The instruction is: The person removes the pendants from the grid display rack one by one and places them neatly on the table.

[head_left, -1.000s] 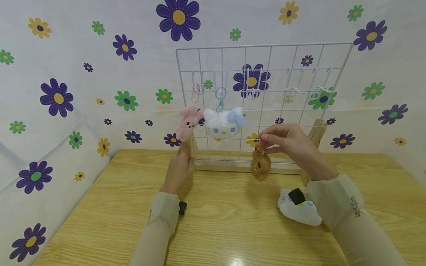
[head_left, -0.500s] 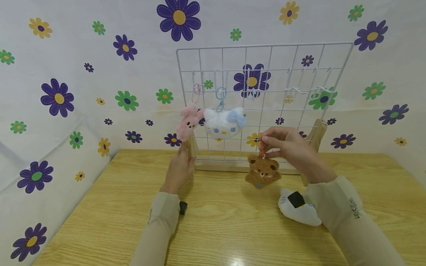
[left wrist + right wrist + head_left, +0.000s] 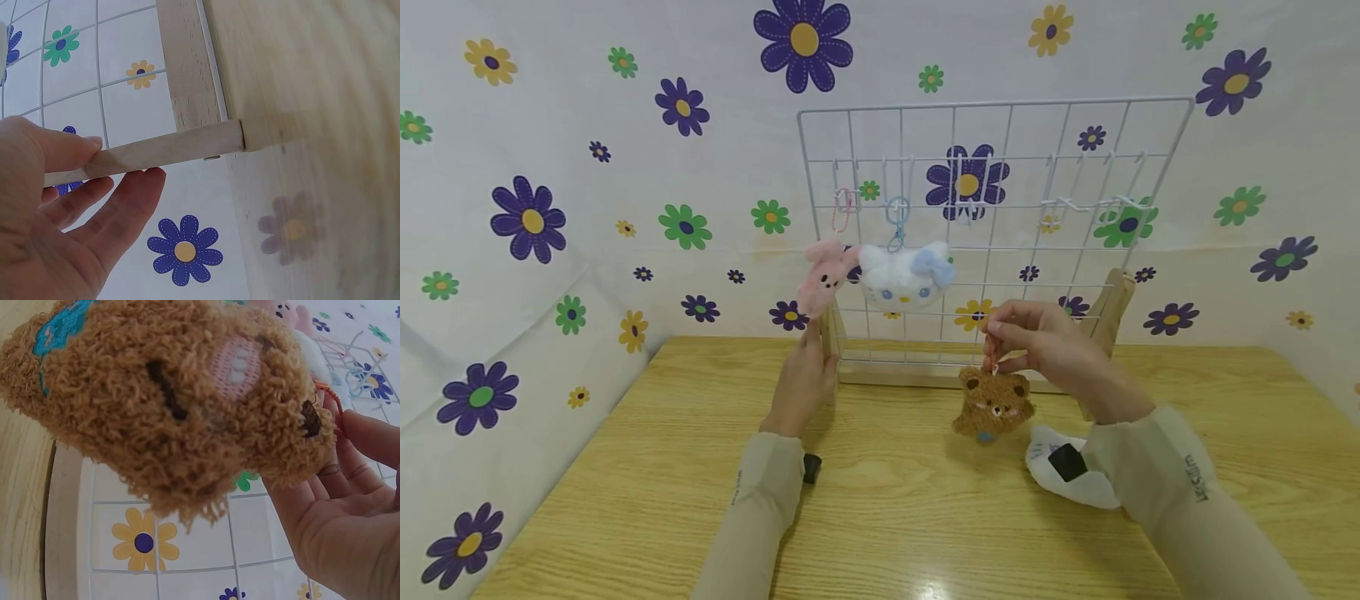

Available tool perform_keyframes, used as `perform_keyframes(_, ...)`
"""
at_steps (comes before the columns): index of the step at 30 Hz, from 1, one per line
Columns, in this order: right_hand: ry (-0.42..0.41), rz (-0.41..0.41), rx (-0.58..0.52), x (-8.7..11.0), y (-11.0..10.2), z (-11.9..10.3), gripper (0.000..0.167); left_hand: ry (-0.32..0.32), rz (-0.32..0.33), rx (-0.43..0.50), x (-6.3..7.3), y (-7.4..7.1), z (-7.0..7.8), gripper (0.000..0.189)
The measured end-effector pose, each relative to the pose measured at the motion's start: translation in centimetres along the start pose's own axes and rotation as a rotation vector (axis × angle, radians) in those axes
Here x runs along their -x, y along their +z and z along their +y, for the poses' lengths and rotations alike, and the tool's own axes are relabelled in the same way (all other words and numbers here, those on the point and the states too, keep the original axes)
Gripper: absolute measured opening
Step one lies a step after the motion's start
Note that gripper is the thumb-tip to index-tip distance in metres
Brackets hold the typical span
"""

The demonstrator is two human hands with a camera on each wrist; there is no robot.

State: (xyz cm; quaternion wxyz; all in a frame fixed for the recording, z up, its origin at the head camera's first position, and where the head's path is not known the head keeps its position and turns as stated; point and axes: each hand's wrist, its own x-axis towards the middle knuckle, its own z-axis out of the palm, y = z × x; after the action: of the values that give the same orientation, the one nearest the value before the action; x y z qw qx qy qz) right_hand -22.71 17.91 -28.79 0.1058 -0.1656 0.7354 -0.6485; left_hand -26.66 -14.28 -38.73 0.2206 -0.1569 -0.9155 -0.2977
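While right hand (image 3: pixel 1048 350) pinches cord (image 3: pixel 993 348), bear (image 3: pixel 995 407) dangles | left hand (image 3: pixel 800 385) clamps post (image 3: pixel 172 144) | I'd guess slack pinch could drop bear, or loose left grip tip rack (image 3: pixel 990 247)

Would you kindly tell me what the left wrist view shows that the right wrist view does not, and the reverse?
Only the left wrist view shows the left hand gripping a wooden leg between thumb and fingers.

Only the right wrist view shows the right hand holding a brown bear plush by its orange-red cord, plus part of a pink plush at the top edge.

Both show the white wire grid, its wooden base rail, the flowered backdrop and the table.
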Motion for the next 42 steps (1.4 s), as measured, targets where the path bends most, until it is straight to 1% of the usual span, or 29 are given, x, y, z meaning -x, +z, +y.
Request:
perform_keyframes(8,0.037,-0.013,0.018,0.1,0.2,0.8,0.014,0.002,-0.001,0.008,-0.1,0.0,0.0,0.072)
perform_keyframes(11,0.040,-0.033,0.010,0.1,0.2,1.0,0.014,0.000,-0.005,0.014,-0.1,0.0,0.0,0.075)
perform_keyframes(16,0.037,-0.071,-0.008,0.2,0.4,1.5,0.015,-0.005,-0.006,0.022,-0.2,0.0,-0.1,0.073)
perform_keyframes(21,0.040,-0.118,-0.043,0.4,0.6,2.2,0.015,-0.033,-0.029,0.029,-0.1,0.0,0.0,0.072)
perform_keyframes(25,0.040,-0.140,-0.034,0.6,0.7,2.5,0.015,-0.044,-0.038,0.030,0.1,0.0,0.1,0.074)
perform_keyframes(37,0.036,-0.210,-0.035,0.8,0.6,3.3,0.016,-0.017,-0.010,0.023,0.2,0.0,0.0,0.077)
perform_keyframes(42,0.052,-0.232,-0.024,0.9,0.6,3.4,0.016,-0.007,-0.001,0.025,0.1,0.0,0.0,0.072)
